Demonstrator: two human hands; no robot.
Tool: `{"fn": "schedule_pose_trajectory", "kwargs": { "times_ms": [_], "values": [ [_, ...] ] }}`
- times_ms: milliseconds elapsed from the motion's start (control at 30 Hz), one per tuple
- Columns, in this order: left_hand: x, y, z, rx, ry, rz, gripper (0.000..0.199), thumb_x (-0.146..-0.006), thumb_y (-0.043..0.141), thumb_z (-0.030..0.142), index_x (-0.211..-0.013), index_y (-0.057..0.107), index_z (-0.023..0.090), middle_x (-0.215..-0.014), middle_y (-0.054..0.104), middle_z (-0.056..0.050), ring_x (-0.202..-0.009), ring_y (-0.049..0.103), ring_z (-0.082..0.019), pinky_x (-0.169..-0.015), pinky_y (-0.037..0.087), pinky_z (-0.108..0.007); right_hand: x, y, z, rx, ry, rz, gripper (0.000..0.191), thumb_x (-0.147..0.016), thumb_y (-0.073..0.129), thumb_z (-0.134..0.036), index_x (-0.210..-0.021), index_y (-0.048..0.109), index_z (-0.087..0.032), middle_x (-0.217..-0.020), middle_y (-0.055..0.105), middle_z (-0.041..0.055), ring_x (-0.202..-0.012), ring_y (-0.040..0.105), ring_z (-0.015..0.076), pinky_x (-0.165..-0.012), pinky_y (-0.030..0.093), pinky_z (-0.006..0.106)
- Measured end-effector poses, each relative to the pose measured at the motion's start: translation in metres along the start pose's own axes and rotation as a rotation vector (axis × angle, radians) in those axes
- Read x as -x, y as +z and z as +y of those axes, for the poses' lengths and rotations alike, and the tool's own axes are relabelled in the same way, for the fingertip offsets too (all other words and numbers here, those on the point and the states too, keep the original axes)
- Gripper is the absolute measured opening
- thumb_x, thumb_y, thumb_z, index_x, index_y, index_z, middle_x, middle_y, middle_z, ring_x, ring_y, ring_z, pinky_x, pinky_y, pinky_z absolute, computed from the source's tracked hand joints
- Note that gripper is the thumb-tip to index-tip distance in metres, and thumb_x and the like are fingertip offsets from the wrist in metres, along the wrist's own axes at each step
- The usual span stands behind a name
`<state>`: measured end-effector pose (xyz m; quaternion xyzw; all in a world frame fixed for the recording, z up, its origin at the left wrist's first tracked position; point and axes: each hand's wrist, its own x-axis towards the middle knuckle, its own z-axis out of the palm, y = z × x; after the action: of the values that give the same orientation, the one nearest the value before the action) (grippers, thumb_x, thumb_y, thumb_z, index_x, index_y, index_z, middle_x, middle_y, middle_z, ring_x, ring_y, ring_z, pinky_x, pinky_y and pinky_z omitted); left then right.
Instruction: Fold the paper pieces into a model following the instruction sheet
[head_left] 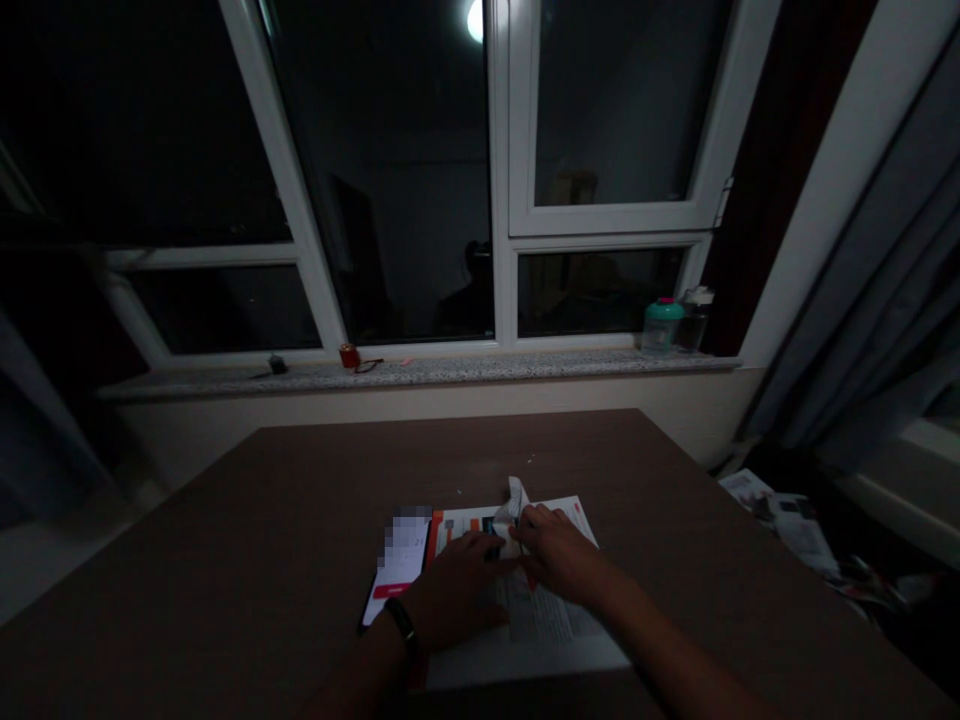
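Right hand [562, 558] has fingers clamped on crumpled paper [515, 497], 12 o'clock on printed sheet [551, 625]; left hand [459, 590] likely steadying it, can't tell its fingers.

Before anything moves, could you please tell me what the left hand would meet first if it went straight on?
Probably the crumpled paper or the fingers of the right hand, just ahead of the left hand; depth is unclear.
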<state>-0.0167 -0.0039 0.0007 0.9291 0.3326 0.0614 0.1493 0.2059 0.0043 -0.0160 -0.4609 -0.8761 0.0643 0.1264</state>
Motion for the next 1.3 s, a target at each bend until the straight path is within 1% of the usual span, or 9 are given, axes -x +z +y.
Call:
{"fn": "schedule_pose_trajectory", "kwargs": {
  "times_ms": [67,167,233,367,600,767,933,1133,1300],
  "values": [
    [0.0,0.0,0.001,0.011,-0.017,0.014,0.061,-0.081,0.072,0.035,-0.137,0.047,0.038,-0.141,0.046,-0.004,-0.128,0.04,-0.033,-0.107,0.033,-0.052,0.0,0.001,0.001,-0.001,-0.004,0.004,0.031,-0.088,0.057,-0.023,-0.119,0.059,-0.022,-0.114,0.055,0.0079,-0.108,0.048,0.0248,-0.087,0.034,0.034],
    [0.001,0.001,0.001,0.037,-0.052,0.04,0.059,-0.082,0.07,0.034,-0.136,0.048,0.029,-0.137,0.051,-0.006,-0.126,0.043,-0.031,-0.107,0.035,-0.049,0.0,0.003,0.002,-0.007,-0.004,0.012,0.032,-0.088,0.058,-0.024,-0.119,0.059,-0.022,-0.114,0.055,0.0079,-0.11,0.048,0.0254,-0.089,0.034,0.035],
    [0.001,0.002,0.0,0.037,-0.07,0.05,0.058,-0.081,0.07,0.034,-0.134,0.049,0.026,-0.137,0.051,-0.006,-0.126,0.043,-0.031,-0.107,0.035,-0.048,0.0,0.004,0.003,-0.015,-0.004,0.014,0.032,-0.088,0.058,-0.024,-0.119,0.059,-0.022,-0.114,0.055,0.0077,-0.11,0.048,0.0252,-0.089,0.034,0.035],
    [0.0,0.002,-0.004,0.013,-0.101,0.041,0.058,-0.078,0.073,0.035,-0.132,0.052,0.027,-0.141,0.049,-0.006,-0.13,0.04,-0.032,-0.108,0.034,-0.05,-0.001,0.003,0.002,-0.013,-0.003,0.009,0.03,-0.089,0.057,-0.024,-0.119,0.059,-0.021,-0.112,0.056,0.0079,-0.107,0.048,0.0247,-0.088,0.034,0.035],
    [0.0,0.007,-0.017,-0.011,-0.091,0.052,0.062,-0.074,0.076,0.039,-0.131,0.053,0.03,-0.146,0.043,-0.006,-0.133,0.036,-0.034,-0.108,0.032,-0.054,-0.001,0.003,0.002,-0.02,-0.006,0.0,0.032,-0.088,0.057,-0.023,-0.12,0.059,-0.022,-0.113,0.055,0.0079,-0.107,0.048,0.024,-0.088,0.034,0.034],
    [-0.001,0.009,-0.016,-0.003,-0.11,0.071,0.061,-0.075,0.076,0.037,-0.131,0.053,0.031,-0.147,0.041,-0.005,-0.134,0.035,-0.034,-0.108,0.032,-0.054,-0.001,0.004,0.002,-0.023,0.006,0.003,0.031,-0.088,0.057,-0.024,-0.119,0.06,-0.023,-0.113,0.054,0.0077,-0.108,0.048,0.025,-0.091,0.034,0.036],
    [-0.001,0.011,-0.015,-0.004,-0.105,0.08,0.06,-0.074,0.076,0.038,-0.13,0.053,0.03,-0.147,0.041,-0.005,-0.134,0.035,-0.034,-0.108,0.031,-0.054,0.0,0.001,0.0,-0.035,0.0,0.002,0.032,-0.089,0.057,-0.023,-0.12,0.059,-0.023,-0.115,0.054,0.0082,-0.11,0.047,0.0254,-0.091,0.034,0.037],
    [0.001,0.005,-0.011,-0.021,-0.066,0.029,0.073,-0.069,0.081,0.046,-0.133,0.052,0.03,-0.145,0.042,-0.008,-0.132,0.035,-0.037,-0.109,0.029,-0.055,0.002,-0.001,0.001,-0.031,-0.015,-0.009,0.033,-0.087,0.06,-0.025,-0.121,0.058,-0.023,-0.114,0.054,0.0077,-0.11,0.047,0.0252,-0.09,0.033,0.036],
    [0.001,0.001,-0.001,0.018,0.042,-0.001,0.063,-0.074,0.075,0.056,-0.13,0.054,0.036,-0.139,0.044,-0.007,-0.128,0.038,-0.035,-0.106,0.033,-0.053,0.002,-0.002,0.0,-0.005,-0.036,-0.005,0.032,-0.089,0.055,-0.02,-0.121,0.057,-0.021,-0.111,0.054,0.0077,-0.105,0.047,0.0231,-0.087,0.033,0.033]
  ]
}}
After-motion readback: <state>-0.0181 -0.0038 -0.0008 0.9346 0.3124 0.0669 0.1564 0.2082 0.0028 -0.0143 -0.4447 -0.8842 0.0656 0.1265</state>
